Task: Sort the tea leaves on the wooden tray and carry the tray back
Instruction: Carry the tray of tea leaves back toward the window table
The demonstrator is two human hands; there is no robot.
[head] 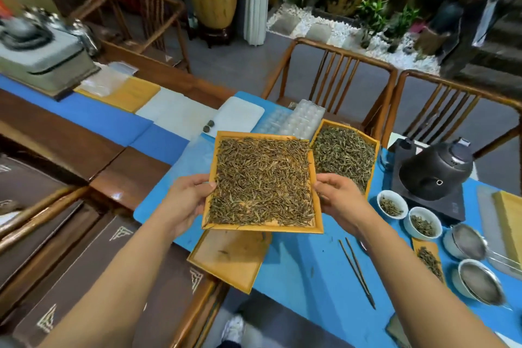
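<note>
- The left hand [187,198] is clamping the left rim of the square yellow wooden tray [318,223], thumb pressing on top at the edge of the leaves; the fingers underneath are hidden, so how much support they are giving cannot be judged.
- The tray is being held in the air above the blue-covered table [310,268], its bed of brown and gold tea leaves [261,182] spreading nearly to every rim. Tilting it would likely be sending loose leaves over the low edge.
- An emptier yellow wooden tray [228,260] is lying on the table below, partly covered by the held one; how full it is cannot be told.
- The right hand [343,200] is pinching the right rim the same way, thumb on top. A slipping grip on either side could be dropping the whole load.
- A second yellow tray of greener leaves [343,155] is sitting just behind; swinging the held tray could be clipping it.
- The black kettle [436,169] and white cups [392,204] are standing to the right, well within reach of an elbow.
</note>
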